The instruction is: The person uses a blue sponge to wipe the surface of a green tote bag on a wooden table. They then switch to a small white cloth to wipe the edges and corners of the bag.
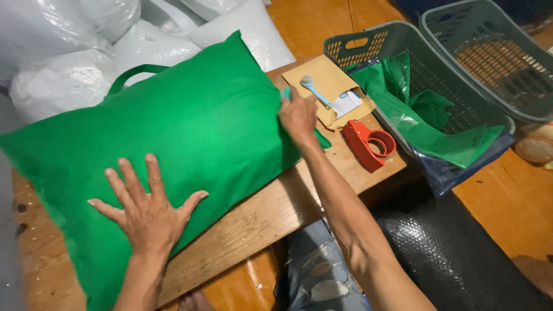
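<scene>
left hand (147, 210) lies flat, fingers spread wide, on the puffy green fabric pillow (173, 138); right hand (298, 118) pinches its corner over the scuffed wooden tabletop (259, 222).

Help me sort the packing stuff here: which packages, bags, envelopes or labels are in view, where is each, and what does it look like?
Green fabric bag: stuffed, rectangular, on the wooden table, under the left hand; right hand at its end.
Brown envelope: flat, beyond the right hand.
Small white label-like piece: on the envelope.
Clear plastic-wrapped white pillows: piled behind the bag.
</scene>
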